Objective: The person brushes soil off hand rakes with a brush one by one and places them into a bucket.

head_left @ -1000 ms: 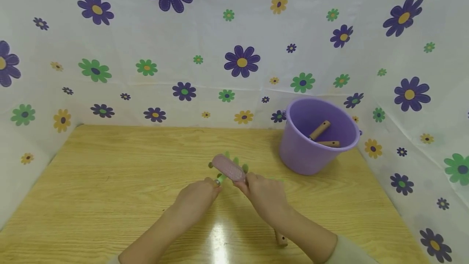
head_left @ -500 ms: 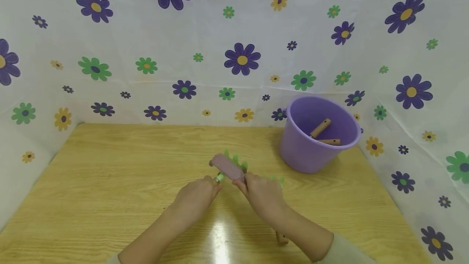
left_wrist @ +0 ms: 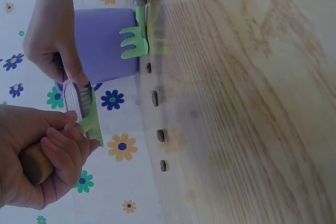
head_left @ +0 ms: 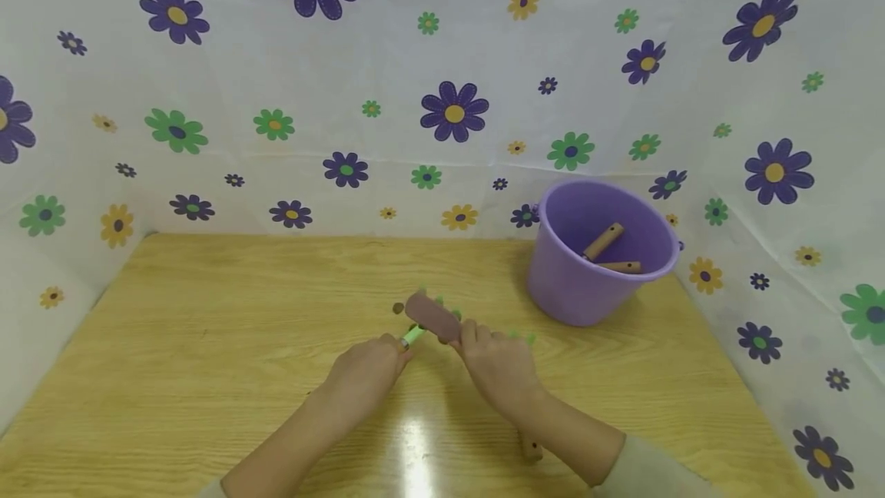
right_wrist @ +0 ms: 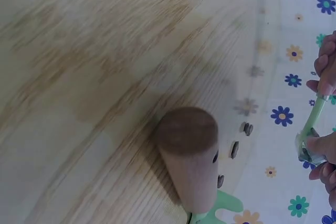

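My left hand [head_left: 366, 375] grips the wooden handle [left_wrist: 38, 163] of a small light-green hand rake [left_wrist: 93, 121]. In my right hand [head_left: 501, 375] is a scrub brush [head_left: 433, 317] with a mauve back. Its pale bristles [left_wrist: 85, 99] lie against the rake's head, both held above the table. From the head view the brush covers most of that head, and only the tine tips show past it. A second green rake [left_wrist: 135, 40] lies on the table by my right forearm, which hides its middle in the head view; its wooden handle [right_wrist: 189, 161] points toward me.
A purple bucket [head_left: 570, 287] stands at the back right, with wooden handles [head_left: 604, 241] of tools sticking up inside. Several small dark stones [left_wrist: 155, 98] lie in a row on the wooden table [head_left: 207, 375]. A flowered cloth [head_left: 387, 44] hangs behind and at both sides.
The brush has shifted slightly over the rake's head, and the rake has tilted, so less of its tines and more of its green neck shows. Both hands keep their holds.
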### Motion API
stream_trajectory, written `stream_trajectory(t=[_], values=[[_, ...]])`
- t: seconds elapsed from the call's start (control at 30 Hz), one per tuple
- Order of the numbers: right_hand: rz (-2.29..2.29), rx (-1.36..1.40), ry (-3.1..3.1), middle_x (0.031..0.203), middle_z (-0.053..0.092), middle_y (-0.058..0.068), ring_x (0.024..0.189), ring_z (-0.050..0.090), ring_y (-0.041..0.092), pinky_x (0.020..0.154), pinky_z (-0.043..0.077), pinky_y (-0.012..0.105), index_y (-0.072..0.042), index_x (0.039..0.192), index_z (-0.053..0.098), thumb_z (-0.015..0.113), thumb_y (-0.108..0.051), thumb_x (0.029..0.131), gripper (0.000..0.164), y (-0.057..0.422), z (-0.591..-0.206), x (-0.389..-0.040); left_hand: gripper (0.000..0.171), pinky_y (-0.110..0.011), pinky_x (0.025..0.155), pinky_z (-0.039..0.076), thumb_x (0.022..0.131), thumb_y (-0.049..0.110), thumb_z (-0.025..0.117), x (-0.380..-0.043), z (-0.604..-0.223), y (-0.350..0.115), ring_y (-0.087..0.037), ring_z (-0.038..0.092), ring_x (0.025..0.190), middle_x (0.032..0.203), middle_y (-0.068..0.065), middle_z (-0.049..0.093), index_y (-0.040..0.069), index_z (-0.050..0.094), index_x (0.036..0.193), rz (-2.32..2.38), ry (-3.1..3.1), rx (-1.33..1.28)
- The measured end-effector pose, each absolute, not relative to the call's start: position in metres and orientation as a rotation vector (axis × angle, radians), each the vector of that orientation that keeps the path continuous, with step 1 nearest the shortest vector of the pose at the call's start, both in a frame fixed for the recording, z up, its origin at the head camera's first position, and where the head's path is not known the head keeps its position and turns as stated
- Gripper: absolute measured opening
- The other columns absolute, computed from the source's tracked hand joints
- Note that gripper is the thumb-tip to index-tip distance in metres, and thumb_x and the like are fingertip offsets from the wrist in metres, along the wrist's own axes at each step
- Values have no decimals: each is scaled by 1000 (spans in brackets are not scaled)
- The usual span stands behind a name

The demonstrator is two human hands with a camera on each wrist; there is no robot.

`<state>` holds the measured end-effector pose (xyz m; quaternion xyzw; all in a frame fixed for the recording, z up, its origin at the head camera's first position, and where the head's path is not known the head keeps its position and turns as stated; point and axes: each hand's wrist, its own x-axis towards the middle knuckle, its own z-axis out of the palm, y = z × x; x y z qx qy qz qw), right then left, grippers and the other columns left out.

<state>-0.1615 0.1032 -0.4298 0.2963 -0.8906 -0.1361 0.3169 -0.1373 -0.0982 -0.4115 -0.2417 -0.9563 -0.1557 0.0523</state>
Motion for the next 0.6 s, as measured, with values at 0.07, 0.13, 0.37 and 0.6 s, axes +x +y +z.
stream_trajectory(t=[0.07, 0.13, 0.37, 0.6], values=[[-375, 795, -2344, 57, 60, 1, 38, 50, 7, 31, 33, 14, -4, 83, 64, 68, -39, 86, 35, 105, -431, -162, 30, -12, 33, 33, 93, 11, 60, -139, -413, -99, -5, 34, 41, 55, 0, 37, -2, 51, 68, -465, -2923, -745], [-401, 814, -2330, 55, 59, 1, 38, 49, 7, 31, 33, 15, -3, 82, 64, 69, -38, 86, 35, 107, -432, -162, 30, -13, 33, 33, 93, 11, 59, -140, -414, -99, -6, 34, 41, 55, 0, 37, -2, 52, 67, -462, -2944, -745], [-447, 830, -2286, 50, 52, -1, 36, 41, 6, 29, 30, 16, -4, 77, 59, 70, -36, 85, 35, 117, -430, -165, 30, -16, 34, 35, 92, 13, 61, -146, -423, -104, -9, 35, 44, 56, -2, 39, -2, 54, 67, -442, -2999, -658], [-419, 734, -2307, 49, 44, -3, 36, 31, 5, 30, 21, 18, -7, 72, 54, 44, -38, 99, 42, 130, -422, -161, 31, -16, 33, 33, 92, 13, 61, -148, -426, -107, -8, 33, 44, 55, -1, 37, -2, 54, 66, -467, -3040, -609]])
